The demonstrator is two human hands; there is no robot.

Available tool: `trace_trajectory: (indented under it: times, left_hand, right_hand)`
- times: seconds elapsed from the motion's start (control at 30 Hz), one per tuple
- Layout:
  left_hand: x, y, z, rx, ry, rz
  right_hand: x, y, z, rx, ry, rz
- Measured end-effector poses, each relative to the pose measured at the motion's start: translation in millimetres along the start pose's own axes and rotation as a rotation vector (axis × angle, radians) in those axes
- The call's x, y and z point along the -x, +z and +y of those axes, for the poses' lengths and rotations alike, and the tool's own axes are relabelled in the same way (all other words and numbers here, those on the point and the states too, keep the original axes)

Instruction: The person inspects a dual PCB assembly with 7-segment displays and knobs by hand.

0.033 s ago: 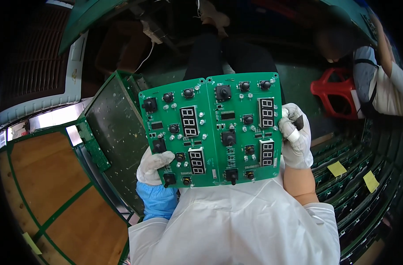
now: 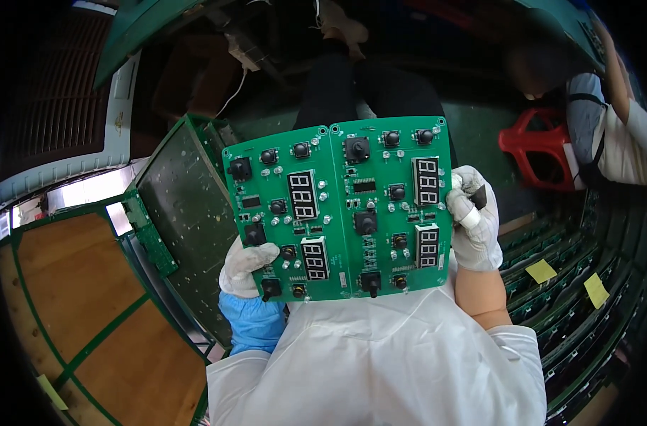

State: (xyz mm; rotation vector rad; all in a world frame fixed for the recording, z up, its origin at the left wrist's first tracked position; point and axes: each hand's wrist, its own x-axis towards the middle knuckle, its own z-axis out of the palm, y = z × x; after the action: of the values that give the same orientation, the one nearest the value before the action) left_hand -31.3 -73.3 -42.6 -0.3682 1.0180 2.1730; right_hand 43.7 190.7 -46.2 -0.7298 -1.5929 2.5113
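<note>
I hold a green circuit board panel point(image 2: 341, 206) up in front of me, face toward the camera. It is two joined boards side by side, each with black push buttons and small number displays. My left hand point(image 2: 247, 266), in a white glove with a blue cuff, grips the panel's lower left edge with the thumb on its face. My right hand point(image 2: 474, 219), also in a white glove, holds the right edge. A small dark object sits between the right fingers; I cannot tell what it is.
A wooden bench top with green edging point(image 2: 75, 305) lies at the left, and a dark green tray point(image 2: 185, 213) stands behind the panel. Racks of green boards point(image 2: 579, 284) with yellow notes fill the right. A red stool point(image 2: 540, 145) and another person's sleeve point(image 2: 621, 142) are at the upper right.
</note>
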Motion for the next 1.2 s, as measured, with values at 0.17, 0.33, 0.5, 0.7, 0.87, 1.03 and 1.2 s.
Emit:
trace_trajectory:
  times: [0.17, 0.33, 0.5, 0.7, 0.87, 1.03, 1.2]
  left_hand:
    - [-2.0, -23.0, -9.4, 0.103, 0.016, -0.041]
    - [-5.7, -42.5, -15.3, 0.074, 0.018, 0.018]
    - [-5.1, -48.2, -17.2, 0.063, 0.024, 0.041]
    - [-7.3, -58.6, -17.3, 0.107, -0.033, 0.059]
    - [-5.4, -37.6, -7.4, -0.009, -0.055, 0.049]
    - [-11.0, -27.2, -9.8, -0.03, -0.008, 0.089]
    - [-7.8, -33.3, -8.2, 0.007, -0.01, 0.046]
  right_hand:
    - [-0.9, -1.1, -2.5, -0.014, 0.029, -0.036]
    - [-1.6, -2.9, -1.1, -0.022, 0.028, -0.035]
    - [-0.3, -2.3, -5.8, -0.004, 0.032, -0.022]
    - [0.2, -6.0, -6.7, -0.008, 0.068, -0.026]
    - [0.2, -7.3, -4.1, -0.014, 0.072, -0.046]
    - [0.6, -10.4, -0.4, -0.014, 0.044, -0.055]
    - [1.1, -7.9, -7.1, -0.065, 0.071, -0.085]
